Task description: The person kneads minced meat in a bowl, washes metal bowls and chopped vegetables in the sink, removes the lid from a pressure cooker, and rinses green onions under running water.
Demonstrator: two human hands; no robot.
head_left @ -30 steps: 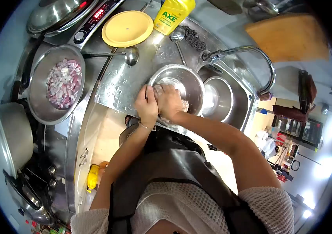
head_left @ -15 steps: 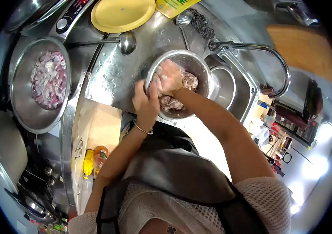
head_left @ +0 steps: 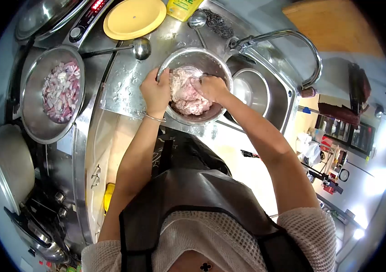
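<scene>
A steel bowl stands on the counter by the sink, holding a mass of pale pink raw minced meat. My left hand grips the bowl's left rim, thumb inside and against the meat, the other fingers around the outside. A bangle circles that wrist. Inside the bowl, my right hand has its fingers curled into the right side of the meat; the fingertips are partly hidden. A ladle and a large spoon lie on the counter beyond the bowl.
To the left is a wide steel bowl of sliced pinkish pieces. A yellow lid, yellow packet and steel scourer are at the back. The sink, on the right, holds a steel pot beneath a curved faucet.
My right hand has moved from the bowl's left side to its right side. The meat now fills the left and middle. My left hand still holds the rim. The view has shifted slightly.
</scene>
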